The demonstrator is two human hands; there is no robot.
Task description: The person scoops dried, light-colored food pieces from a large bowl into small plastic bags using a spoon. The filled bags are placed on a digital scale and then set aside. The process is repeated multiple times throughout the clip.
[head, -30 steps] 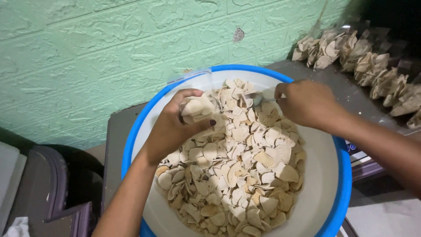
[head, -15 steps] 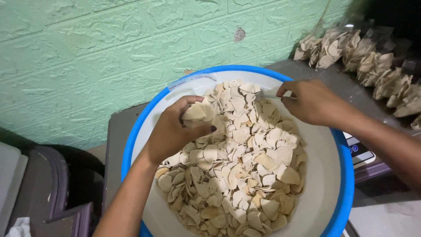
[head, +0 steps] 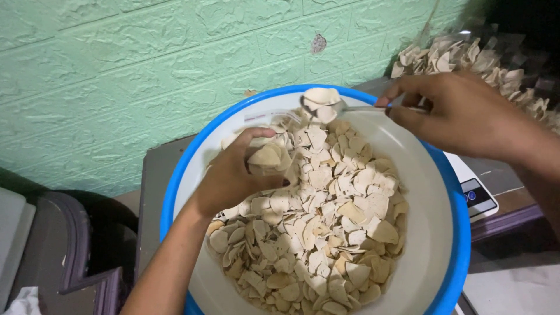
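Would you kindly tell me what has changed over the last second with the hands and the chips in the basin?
The right hand has lifted its spoon out of the pile; it now hangs over the far rim, loaded with a few chips. The left hand has stayed put, clutching a stack of chips. The blue-rimmed basin and the pile of chips look unchanged.

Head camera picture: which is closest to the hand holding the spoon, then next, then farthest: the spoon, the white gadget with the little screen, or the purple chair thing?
From the right hand:
1. The metal spoon heaped with pale chips, held in its fingers, above the bowl's far rim.
2. The flat white device with a small screen, just below that hand, right of the bowl.
3. The dark purple furniture piece, far off at lower left.
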